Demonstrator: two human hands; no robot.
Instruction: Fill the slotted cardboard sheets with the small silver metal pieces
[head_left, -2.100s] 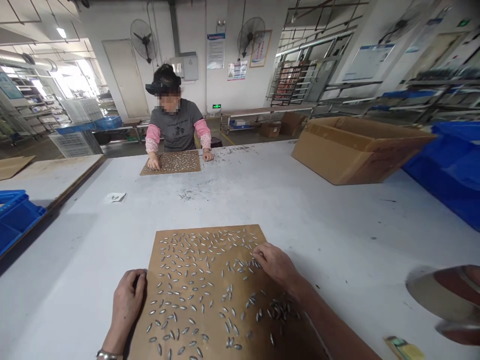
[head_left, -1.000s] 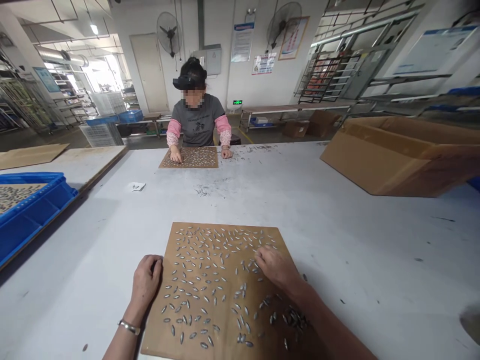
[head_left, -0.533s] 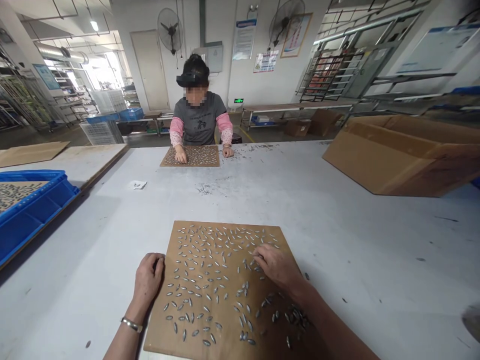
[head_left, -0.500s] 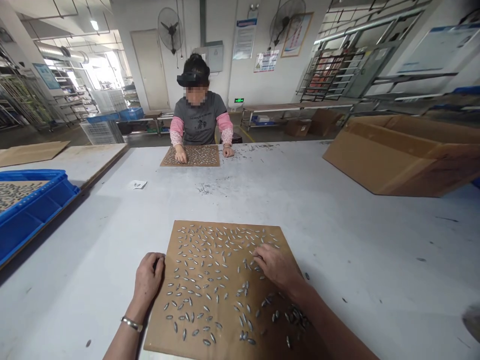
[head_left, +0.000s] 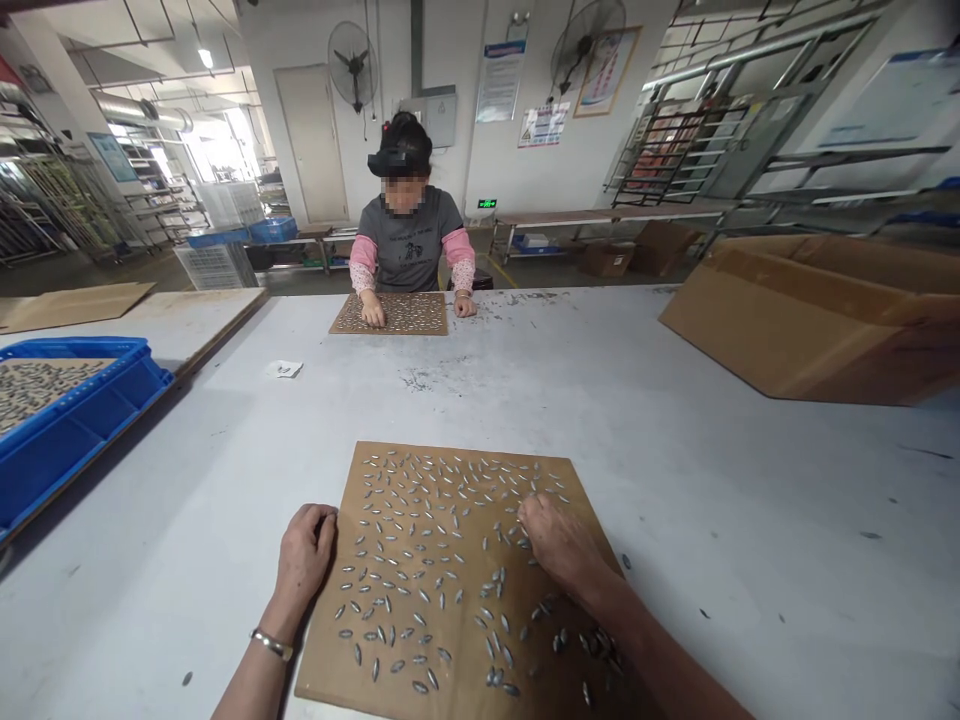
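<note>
A sheet of brown cardboard (head_left: 322, 670) lies on the table before me, covered with many small grey spindle-shaped metal pieces (head_left: 397, 665) that look like fishing sinkers. Along the upper left they are spread apart; toward the lower right they lie in loose clumps, partly hidden by my forearm. My right hand (head_left: 559, 540) is over the right half of the sheet, fingers pinched down among the pieces; whatever is between the fingertips is hidden. At the sheet's left edge rests my left hand (head_left: 306, 550), fingers curled closed, their contents out of sight.
Across the white table (head_left: 480, 400), a co-worker (head_left: 411, 240) bends over a similar cardboard sheet (head_left: 427, 325) of pieces. A blue crate (head_left: 97, 430) with more pieces stands at left, a large carton (head_left: 787, 340) at right. A paper scrap (head_left: 285, 369) and stray pieces lie about.
The whole view has shifted slightly, moving things a little to the right. My right fingers have drawn closer together over the same area; my left hand stays at the sheet's edge.
</note>
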